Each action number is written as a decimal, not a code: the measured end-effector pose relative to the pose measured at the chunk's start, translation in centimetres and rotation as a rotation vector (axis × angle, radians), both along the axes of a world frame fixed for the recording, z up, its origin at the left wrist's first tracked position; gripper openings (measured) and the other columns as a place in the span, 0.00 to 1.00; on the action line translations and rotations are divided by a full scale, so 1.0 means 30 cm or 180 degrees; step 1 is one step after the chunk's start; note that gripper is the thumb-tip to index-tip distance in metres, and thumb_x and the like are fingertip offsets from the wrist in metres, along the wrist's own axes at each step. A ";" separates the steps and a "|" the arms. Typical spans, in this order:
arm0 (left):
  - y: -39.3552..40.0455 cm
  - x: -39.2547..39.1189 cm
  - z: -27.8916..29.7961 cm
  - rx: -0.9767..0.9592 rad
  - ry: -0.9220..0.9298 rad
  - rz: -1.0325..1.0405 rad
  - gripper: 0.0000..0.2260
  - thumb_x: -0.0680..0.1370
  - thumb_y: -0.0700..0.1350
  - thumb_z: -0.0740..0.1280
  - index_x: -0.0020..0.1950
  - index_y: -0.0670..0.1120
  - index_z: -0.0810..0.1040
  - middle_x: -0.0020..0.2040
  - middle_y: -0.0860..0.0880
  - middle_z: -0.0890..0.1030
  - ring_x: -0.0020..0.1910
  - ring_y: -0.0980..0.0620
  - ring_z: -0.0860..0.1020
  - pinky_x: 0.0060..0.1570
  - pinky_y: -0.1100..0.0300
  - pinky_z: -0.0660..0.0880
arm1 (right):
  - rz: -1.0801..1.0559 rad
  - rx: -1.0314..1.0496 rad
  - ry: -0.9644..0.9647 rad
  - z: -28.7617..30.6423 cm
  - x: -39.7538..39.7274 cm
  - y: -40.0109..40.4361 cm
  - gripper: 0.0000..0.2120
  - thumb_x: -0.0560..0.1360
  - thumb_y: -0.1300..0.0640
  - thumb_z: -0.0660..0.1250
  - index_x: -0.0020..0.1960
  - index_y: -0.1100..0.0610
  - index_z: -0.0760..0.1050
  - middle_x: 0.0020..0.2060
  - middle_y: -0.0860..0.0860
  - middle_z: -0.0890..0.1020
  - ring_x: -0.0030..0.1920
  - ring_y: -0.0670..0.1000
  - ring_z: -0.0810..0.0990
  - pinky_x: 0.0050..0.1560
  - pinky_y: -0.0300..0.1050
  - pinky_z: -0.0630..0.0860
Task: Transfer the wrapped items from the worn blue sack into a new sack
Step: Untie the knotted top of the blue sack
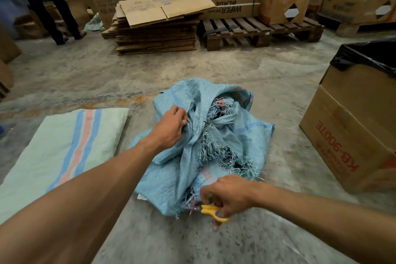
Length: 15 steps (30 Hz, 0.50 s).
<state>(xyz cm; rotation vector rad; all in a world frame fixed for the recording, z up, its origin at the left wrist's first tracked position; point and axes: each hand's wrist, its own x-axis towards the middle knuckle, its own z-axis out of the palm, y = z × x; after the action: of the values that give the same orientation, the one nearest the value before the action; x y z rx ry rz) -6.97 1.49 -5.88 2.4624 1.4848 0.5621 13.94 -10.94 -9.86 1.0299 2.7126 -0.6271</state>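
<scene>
The worn blue sack [240, 143] lies crumpled on the concrete floor in front of me, its woven fabric torn and frayed into loose threads down the middle. My left hand [171, 126] grips a fold of the sack at its upper left. My right hand [229, 196] holds yellow-handled scissors [211, 211] at the sack's near frayed edge; the blades are hidden in the threads. A new pale green sack [55, 150] with blue and pink stripes lies flat to the left. The wrapped items are hidden inside the blue sack.
A cardboard box [353, 135] lined with a black bag stands at the right. Flattened cartons [156, 28] and a wooden pallet [257, 30] with boxes sit farther back. A person's legs [53, 13] stand at the far left.
</scene>
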 end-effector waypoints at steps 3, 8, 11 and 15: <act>-0.033 -0.004 -0.012 0.0107 0.0295 -0.0005 0.05 0.83 0.42 0.54 0.52 0.43 0.68 0.51 0.45 0.69 0.46 0.46 0.69 0.47 0.49 0.71 | 0.0148 0.0225 -0.0367 -0.102 -0.041 -0.078 0.18 0.69 0.50 0.72 0.56 0.52 0.71 0.48 0.55 0.82 0.49 0.59 0.79 0.40 0.47 0.65; -0.069 0.010 -0.005 0.0281 0.0739 0.0102 0.04 0.83 0.45 0.52 0.52 0.46 0.64 0.50 0.46 0.68 0.43 0.46 0.68 0.40 0.44 0.74 | 0.0245 0.0577 -0.1210 -0.180 -0.077 -0.158 0.11 0.74 0.57 0.67 0.55 0.59 0.77 0.51 0.61 0.82 0.52 0.62 0.82 0.41 0.48 0.65; -0.083 0.028 0.003 0.0357 0.0901 0.0101 0.04 0.83 0.45 0.54 0.52 0.45 0.64 0.48 0.46 0.68 0.42 0.46 0.68 0.36 0.47 0.73 | 0.0461 0.0725 -0.1435 -0.214 -0.071 -0.184 0.11 0.76 0.62 0.63 0.57 0.60 0.77 0.53 0.61 0.82 0.53 0.62 0.82 0.40 0.49 0.67; -0.085 0.046 0.014 0.0437 0.1011 0.0104 0.04 0.83 0.44 0.54 0.53 0.45 0.64 0.46 0.47 0.67 0.40 0.47 0.68 0.32 0.51 0.70 | 0.0698 0.0826 -0.1539 -0.208 -0.075 -0.168 0.09 0.79 0.64 0.61 0.56 0.60 0.78 0.52 0.60 0.82 0.51 0.61 0.82 0.39 0.50 0.68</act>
<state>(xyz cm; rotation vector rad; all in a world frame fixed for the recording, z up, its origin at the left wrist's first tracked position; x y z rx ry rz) -5.60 -1.06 -5.46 2.7403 1.6512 0.2958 11.69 -15.98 -16.10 0.7878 2.4546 0.0181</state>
